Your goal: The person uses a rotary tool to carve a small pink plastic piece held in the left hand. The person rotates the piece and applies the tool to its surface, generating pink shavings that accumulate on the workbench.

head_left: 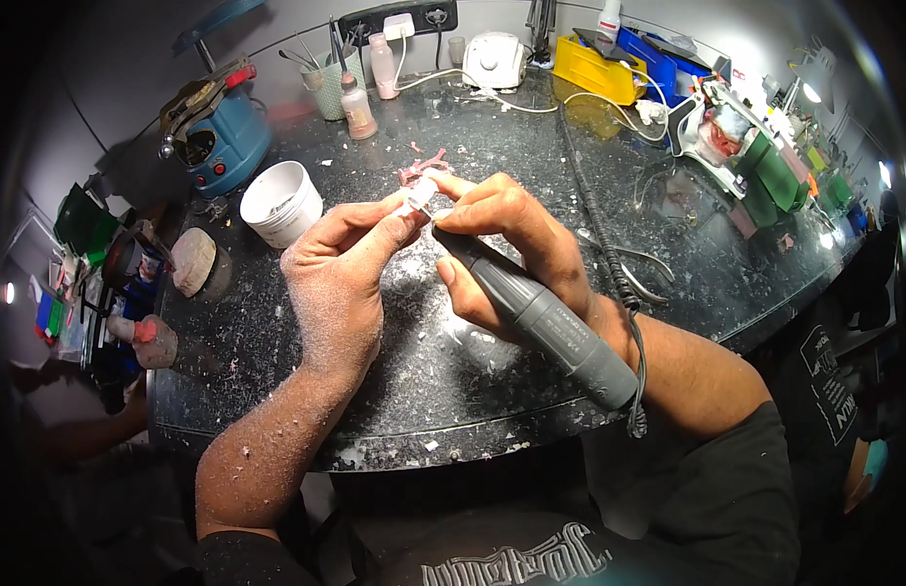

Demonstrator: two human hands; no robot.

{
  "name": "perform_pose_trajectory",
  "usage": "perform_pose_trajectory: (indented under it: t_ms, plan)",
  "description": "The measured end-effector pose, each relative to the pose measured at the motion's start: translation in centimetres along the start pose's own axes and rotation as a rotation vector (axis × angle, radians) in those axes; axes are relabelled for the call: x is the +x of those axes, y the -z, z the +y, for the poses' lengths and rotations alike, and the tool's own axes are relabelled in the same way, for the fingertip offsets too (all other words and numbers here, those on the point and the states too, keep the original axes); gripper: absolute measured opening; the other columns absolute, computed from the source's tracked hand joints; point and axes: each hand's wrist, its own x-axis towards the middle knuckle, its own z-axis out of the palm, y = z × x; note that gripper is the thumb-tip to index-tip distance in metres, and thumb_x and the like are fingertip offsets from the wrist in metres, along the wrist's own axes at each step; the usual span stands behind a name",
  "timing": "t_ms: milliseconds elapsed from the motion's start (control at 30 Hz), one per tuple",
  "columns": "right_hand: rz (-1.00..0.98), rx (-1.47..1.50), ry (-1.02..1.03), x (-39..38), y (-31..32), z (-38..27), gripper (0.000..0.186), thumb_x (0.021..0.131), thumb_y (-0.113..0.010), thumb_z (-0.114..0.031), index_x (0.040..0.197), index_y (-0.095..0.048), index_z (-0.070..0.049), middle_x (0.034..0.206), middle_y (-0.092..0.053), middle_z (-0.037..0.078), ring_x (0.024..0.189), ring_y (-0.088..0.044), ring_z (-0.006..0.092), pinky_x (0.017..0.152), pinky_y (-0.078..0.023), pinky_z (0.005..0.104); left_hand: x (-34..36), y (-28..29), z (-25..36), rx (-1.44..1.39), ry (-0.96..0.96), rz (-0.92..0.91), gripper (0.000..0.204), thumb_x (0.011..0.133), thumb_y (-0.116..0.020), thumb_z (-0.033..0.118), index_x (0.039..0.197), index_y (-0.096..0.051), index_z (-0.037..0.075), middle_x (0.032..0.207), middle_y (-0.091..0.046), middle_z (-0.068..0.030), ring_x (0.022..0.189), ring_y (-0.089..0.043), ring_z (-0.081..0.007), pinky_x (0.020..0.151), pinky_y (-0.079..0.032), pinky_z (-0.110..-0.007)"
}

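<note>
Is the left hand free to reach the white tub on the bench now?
Probably not right away: the left hand is pinching a small white piece. The white tub stands close by, with nothing between them.

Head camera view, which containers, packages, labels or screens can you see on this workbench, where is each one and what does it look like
White tub: round, open, left of the left hand.
Small bottle: behind the tub, pale pinkish fill, dark cap.
Pink bottle: at the back wall, slim.
Yellow bin: back right, open box.
Blue bin: beside the yellow one.
Grey handpiece: in the right hand, small printed marking on its barrel.
No screens visible.
</note>
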Motion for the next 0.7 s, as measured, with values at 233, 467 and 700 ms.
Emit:
perform_pose_trajectory:
  t_ms: [233,467,700]
  plan:
    - [0.003,-0.021,0.060,0.4,0.0,0.0,0.036,0.084,-0.080,-0.007,0.116,-0.064,-0.003,0.106,-0.068,0.014,0.102,-0.071,0.0280,0.113,-0.049,0.0460,0.0,0.4,0.1,0.116,-0.024,-0.033,0.016,0.094,-0.073,-0.001,0.110,-0.076,-0.005,0.103,-0.078,-0.0117,0.092,-0.073,-0.0137,0.087,-0.059,-0.028]
    - [0.046,-0.063,0.050,0.9,0.2,-0.3,0.036,0.086,-0.080,-0.008,0.116,-0.063,-0.003,0.101,-0.068,0.013,0.098,-0.070,0.0223,0.102,-0.054,0.0387,0.1,0.4,-0.3,0.053,-0.047,-0.041,0.016,0.098,-0.069,-0.001,0.113,-0.073,-0.005,0.109,-0.076,-0.0132,0.099,-0.074,-0.0162,0.091,-0.059,-0.029]
    - [0.309,0.171,-0.465,1.7,4.4,6.4,0.028,0.107,-0.063,-0.025,0.125,-0.057,-0.005,0.100,-0.074,0.012,0.096,-0.075,0.0202,0.087,-0.060,0.0341,1.4,0.7,-0.8,-0.008,0.022,-0.073,0.016,0.101,-0.063,-0.002,0.117,-0.059,-0.003,0.111,-0.073,-0.0157,0.106,-0.071,-0.0173,0.095,-0.059,-0.032]
